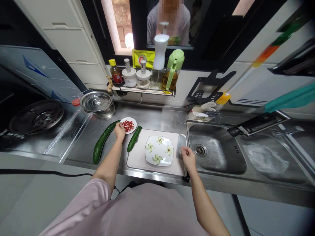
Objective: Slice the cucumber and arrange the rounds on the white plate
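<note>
My left hand [119,131] is at the left rim of a small white plate [135,122], its fingers pinched together beside chopped red pieces [128,126]. What the pinch holds is hidden. My right hand [189,158] has fingertips pressed together over the right side of the cutting board [137,157], next to a knife [181,141]; anything between them is too small to name. On the board stands a squarish white plate [159,150] with several pinwheels of green-edged slices, some with red bits at the centre. A cut cucumber [134,139] lies along the board's left edge.
A long cucumber [104,142] lies left of my forearm. Behind it stands a lidded steel pot [98,103]. A shelf [147,90] of bottles and jars hangs at the back. The sink [218,147] is to the right, a pan [36,118] far left.
</note>
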{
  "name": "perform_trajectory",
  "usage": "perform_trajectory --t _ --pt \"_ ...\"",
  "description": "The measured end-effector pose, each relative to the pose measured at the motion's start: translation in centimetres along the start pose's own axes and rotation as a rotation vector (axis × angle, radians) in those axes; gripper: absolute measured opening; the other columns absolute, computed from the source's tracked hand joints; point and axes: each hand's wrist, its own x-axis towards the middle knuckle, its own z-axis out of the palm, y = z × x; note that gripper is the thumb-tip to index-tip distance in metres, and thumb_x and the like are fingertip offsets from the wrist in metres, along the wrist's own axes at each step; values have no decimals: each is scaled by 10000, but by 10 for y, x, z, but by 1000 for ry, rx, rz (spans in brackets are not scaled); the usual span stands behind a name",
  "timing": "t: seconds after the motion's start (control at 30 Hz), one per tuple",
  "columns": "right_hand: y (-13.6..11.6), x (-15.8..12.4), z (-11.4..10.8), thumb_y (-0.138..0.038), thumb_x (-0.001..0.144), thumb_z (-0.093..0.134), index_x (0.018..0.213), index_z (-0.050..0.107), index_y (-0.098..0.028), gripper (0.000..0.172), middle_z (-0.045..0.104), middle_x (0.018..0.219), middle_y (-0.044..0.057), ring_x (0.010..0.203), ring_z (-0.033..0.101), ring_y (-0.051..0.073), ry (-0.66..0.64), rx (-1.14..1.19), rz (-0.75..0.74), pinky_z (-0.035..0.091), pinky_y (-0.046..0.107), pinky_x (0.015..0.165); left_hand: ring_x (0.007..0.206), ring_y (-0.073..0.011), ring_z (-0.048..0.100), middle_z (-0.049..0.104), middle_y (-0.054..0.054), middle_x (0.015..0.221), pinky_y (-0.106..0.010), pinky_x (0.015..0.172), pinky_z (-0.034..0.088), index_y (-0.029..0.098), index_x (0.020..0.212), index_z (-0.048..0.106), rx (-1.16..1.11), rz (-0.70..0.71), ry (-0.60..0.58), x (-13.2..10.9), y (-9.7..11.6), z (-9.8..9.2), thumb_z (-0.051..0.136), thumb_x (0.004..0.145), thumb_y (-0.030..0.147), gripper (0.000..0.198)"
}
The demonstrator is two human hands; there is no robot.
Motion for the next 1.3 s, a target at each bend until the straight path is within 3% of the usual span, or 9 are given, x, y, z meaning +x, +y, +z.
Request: perform_trajectory --t 0.13,0.3,0.5,0.73,0.9,1.3 --pt "4 -3 0 -460 699 563 854 629 -163 342 465 548 -53 529 432 120 -1 -11 -15 362 245 529 768 -173 623 690 -58 864 -278 760 488 169 871 647 -210 -75 72 -5 5 6 512 803 202 155" --pt "5 -5 3 -467 720 549 875 630 -168 347 480 577 -46 555 437 121 -16 -39 -29 361 238 537 737 -136 620 659 -42 840 -258 735 503 158 895 626 -543 -141 114 -25 28 20 534 785 210 152" --pt "-24 -8 17 -439 733 541 830 621 -179 289 457 564 -52 545 427 120 -52 -12 -101 370 243 552 786 -131 637 639 -33 808 -280 827 495 159 920 602 -833 -98 -53 -82 62 28 596 760 234 177" --pt "-63 -28 34 -403 791 532 859 625 -197 236 490 582 -41 561 462 128 -197 -130 -241 365 236 567 785 -147 648 662 -25 767 -273 779 493 160 961 619 -833 -89 -388 -162 83 7 664 726 308 282" --pt "-81 -46 49 -371 843 515 938 649 -216 226 557 656 -18 626 511 141 -306 -282 -373 378 236 607 731 -143 644 665 -16 725 -261 724 486 166 956 620 -779 -110 -607 -202 87 -8 669 704 333 307" --pt "-86 -59 54 -293 883 505 904 635 -224 149 595 750 -7 689 529 138 -428 -404 -509 380 231 665 693 -135 625 658 -5 702 -260 713 474 175 906 622 -785 -91 -647 -222 83 -22 677 698 339 270"
